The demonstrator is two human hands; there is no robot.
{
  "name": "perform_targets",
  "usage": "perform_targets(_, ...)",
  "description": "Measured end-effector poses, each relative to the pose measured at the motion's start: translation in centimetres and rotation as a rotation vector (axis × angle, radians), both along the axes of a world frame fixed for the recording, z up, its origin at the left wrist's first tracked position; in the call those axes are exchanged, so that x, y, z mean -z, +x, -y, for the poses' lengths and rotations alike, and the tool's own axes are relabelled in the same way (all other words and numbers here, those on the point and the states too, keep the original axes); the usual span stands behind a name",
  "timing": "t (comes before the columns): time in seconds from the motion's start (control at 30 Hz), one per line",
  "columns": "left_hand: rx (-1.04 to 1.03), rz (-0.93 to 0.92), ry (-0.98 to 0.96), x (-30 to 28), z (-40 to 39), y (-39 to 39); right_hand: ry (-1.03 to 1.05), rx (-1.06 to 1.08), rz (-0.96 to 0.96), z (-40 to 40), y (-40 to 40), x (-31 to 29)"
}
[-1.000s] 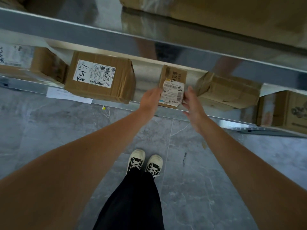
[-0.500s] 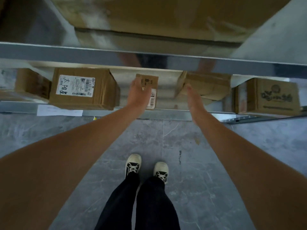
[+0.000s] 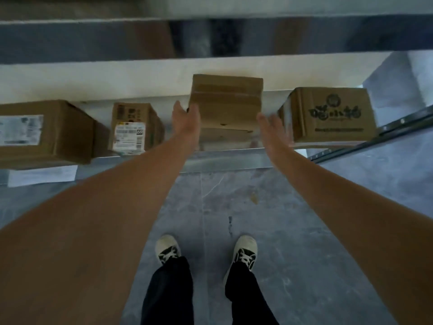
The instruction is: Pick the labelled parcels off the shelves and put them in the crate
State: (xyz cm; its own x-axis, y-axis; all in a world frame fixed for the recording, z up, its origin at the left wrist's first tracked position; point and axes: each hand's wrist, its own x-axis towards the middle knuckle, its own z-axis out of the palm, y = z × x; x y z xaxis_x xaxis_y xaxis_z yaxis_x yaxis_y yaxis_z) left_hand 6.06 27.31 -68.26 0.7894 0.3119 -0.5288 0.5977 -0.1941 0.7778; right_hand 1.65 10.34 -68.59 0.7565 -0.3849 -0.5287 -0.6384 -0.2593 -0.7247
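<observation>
A plain brown box [image 3: 226, 102] with no label showing stands on the low shelf [image 3: 234, 158], straight ahead of me. My left hand [image 3: 186, 120] lies against its left side with the fingers reaching along that edge. My right hand [image 3: 273, 131] is spread beside the box's right side; whether it touches I cannot tell. A small labelled parcel [image 3: 133, 127] stands to the left of my left hand, untouched. Farther left sits a large labelled parcel [image 3: 44, 134]. No crate is in view.
A brown box with a dark printed logo [image 3: 332, 113] stands close to the right of my right hand. An upper shelf beam [image 3: 93, 41] overhangs the boxes. A white paper tag [image 3: 42, 175] hangs on the shelf front. My feet stand on grey floor [image 3: 210, 202].
Both hands have left the small labelled parcel and moved right, now flanking the plain brown box. The view has shifted right, and my feet stand wider apart.
</observation>
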Motion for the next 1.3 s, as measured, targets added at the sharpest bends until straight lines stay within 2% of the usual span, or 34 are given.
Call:
perform_targets(0.13, -0.038, -0.048, -0.018, 1.8, 0.7, 1.1, 0.105, 0.065, 0.017, 1.7, 0.8, 1.5)
perform_targets(0.27, -0.005, -0.128, -0.105, 1.9, 0.5, 1.5, 0.185, -0.018, -0.041, 1.8, 2.1, 1.9)
perform_targets(0.37, -0.059, -0.146, -0.142, 1.8, 0.1, 0.4, 0.247, -0.01, -0.073, 1.2, 2.1, 1.7)
perform_targets(0.53, -0.288, -0.076, -0.285, 0.3, -0.8, -1.2, 0.251, 0.092, -0.074, 1.9, 1.3, 0.2)
perform_targets(0.77, -0.254, -0.113, -0.374, -2.4, -0.6, -2.6, 0.494, 0.151, -0.124, 3.2, 0.0, -2.3)
perform_targets(0.9, -0.395, -0.057, -0.428, -4.0, -0.3, -2.5, 0.567, 0.288, -0.226, 3.7, -0.4, -2.5)
perform_targets(1.07, -0.267, -0.049, -0.333, -4.3, -0.5, -2.3, 0.689, 0.409, -0.205, 4.3, -0.6, -2.0)
perform_targets(1.3, -0.171, -0.1, -0.282, -2.8, 0.1, -3.5, 0.639, 0.308, -0.182, 4.0, -0.6, -2.1)
